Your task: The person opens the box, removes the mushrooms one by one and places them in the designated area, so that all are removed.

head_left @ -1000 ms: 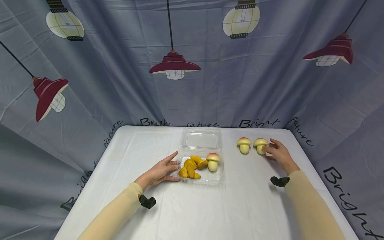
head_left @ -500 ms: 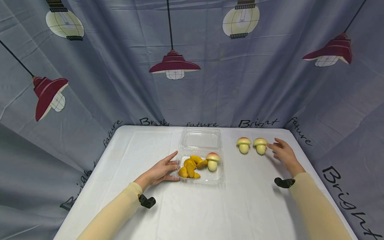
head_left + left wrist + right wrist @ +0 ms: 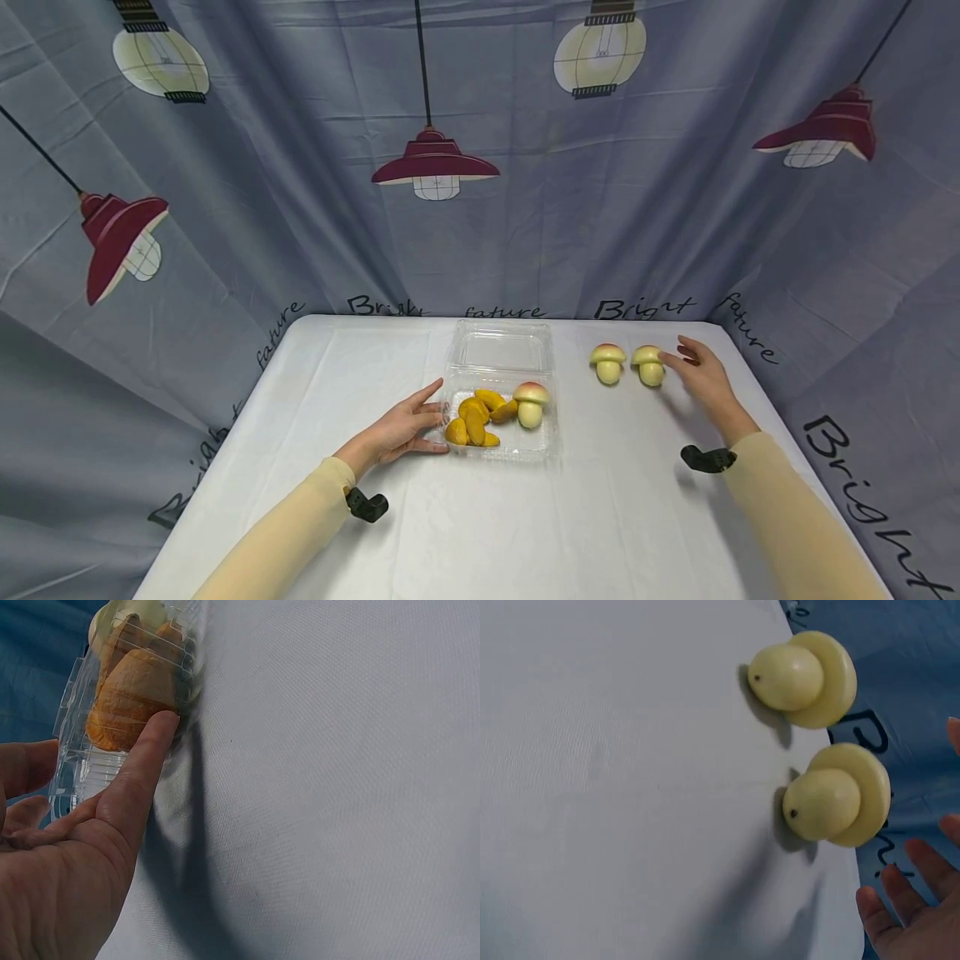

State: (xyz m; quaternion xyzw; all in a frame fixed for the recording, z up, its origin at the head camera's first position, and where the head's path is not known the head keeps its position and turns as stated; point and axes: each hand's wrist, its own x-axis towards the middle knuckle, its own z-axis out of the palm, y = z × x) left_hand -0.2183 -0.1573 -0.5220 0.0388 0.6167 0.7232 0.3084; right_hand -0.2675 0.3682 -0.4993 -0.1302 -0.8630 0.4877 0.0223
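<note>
A clear plastic clamshell box (image 3: 517, 450) lies with its lid spread back on the white table. Inside are several small yellow-brown rounded pieces (image 3: 475, 421) and one toy mushroom (image 3: 530, 404) with a reddish cap. My left hand (image 3: 397, 429) rests against the box's left side, fingers spread; in the left wrist view one straight digit touches the wall beside a brown piece (image 3: 131, 705). Two more toy mushrooms stand at the back right, the left one (image 3: 607, 364) and the right one (image 3: 648, 367). Beside the right one, my right hand (image 3: 708, 383) hovers with loosely extended fingers, holding nothing.
A white cloth covers the table (image 3: 495, 533). Its far edge meets a grey-blue curtain (image 3: 510, 250) printed with lamps and lettering, which also encloses both sides. Each sleeve carries a black wrist camera, such as the left one (image 3: 366, 504).
My right hand drew back rightward from the right mushroom, then came slightly left again, close to its cap. The left hand, box and mushrooms stayed in place.
</note>
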